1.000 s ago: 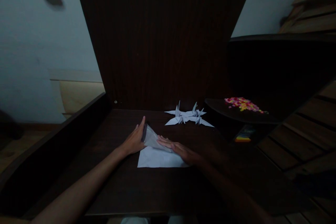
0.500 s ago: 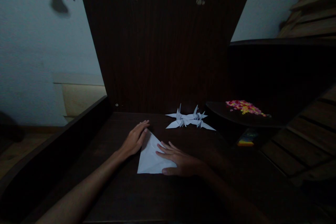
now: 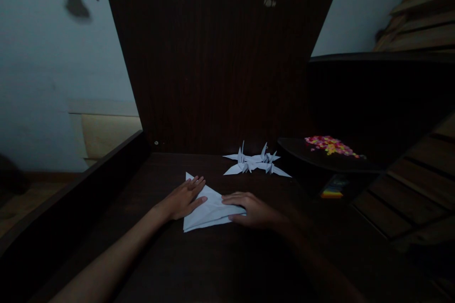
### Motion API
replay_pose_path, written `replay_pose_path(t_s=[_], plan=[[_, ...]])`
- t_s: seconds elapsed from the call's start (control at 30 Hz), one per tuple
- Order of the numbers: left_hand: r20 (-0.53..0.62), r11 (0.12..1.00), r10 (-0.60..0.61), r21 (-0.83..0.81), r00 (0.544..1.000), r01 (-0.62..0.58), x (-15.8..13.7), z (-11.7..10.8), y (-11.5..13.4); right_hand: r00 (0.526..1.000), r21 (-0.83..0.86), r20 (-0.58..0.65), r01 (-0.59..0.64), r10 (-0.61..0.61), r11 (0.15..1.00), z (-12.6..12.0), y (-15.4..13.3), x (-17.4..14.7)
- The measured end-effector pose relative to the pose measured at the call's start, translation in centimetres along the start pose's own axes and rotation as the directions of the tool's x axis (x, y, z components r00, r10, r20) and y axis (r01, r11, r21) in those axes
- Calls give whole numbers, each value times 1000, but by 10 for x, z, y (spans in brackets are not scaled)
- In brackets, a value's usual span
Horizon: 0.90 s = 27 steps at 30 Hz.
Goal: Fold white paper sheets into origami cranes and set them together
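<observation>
A white sheet of paper [image 3: 208,210], folded into a triangle, lies on the dark wooden desk. Creases run across it, and the layers part slightly along its lower right edge. My left hand [image 3: 183,199] rests flat on the paper's left side, its fingers stretched out and holding nothing. At the right corner, my right hand [image 3: 250,210] has its fingers on top and its thumb at the lower edge, gripping the paper. That corner is hidden under the hand.
Several white origami cranes [image 3: 252,163] stand at the back of the desk [image 3: 170,265]. On a raised dark corner shelf [image 3: 295,151] to the right is a pile of small pink, red and yellow pieces [image 3: 332,145]. A yellow-orange item [image 3: 332,194] sits beneath. A low side board [image 3: 88,180] borders the left.
My left hand has slid from the paper's top corner down onto its left side. The right hand has moved slightly up and right, closing on the corner, and the lower right edge is now lifted.
</observation>
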<state>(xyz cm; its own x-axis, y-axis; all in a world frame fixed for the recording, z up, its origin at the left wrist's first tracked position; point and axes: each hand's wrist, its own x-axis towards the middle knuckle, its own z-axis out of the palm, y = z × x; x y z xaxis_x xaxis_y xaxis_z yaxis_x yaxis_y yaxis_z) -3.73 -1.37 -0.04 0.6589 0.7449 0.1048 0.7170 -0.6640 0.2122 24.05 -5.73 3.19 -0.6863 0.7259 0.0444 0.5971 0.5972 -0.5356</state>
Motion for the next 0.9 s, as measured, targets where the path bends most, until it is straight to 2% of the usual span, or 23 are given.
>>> replay_pose_path(t_s=[0.17,0.4,0.6,0.73,0.9], plan=[[9,1000,-17,-23,1000,18,-1,0,-6,990,-100,-111,76,-87,992,5,13,0],[1,997,-33,-66,999,33,-1,0,-11,986,-167,-108,111,-130,980,-2,10,-5],[18,996,-54,-63,998,55,-1,-3,-13,996,-176,-52,61,-71,982,-12,4,-9],[57,996,-81,-35,995,83,-2,-5,-14,997,-222,-75,-4,-13,975,-13,7,-13],[49,998,-65,-18,997,66,-3,-3,-14,988,-312,-139,-113,72,943,-9,6,-13]])
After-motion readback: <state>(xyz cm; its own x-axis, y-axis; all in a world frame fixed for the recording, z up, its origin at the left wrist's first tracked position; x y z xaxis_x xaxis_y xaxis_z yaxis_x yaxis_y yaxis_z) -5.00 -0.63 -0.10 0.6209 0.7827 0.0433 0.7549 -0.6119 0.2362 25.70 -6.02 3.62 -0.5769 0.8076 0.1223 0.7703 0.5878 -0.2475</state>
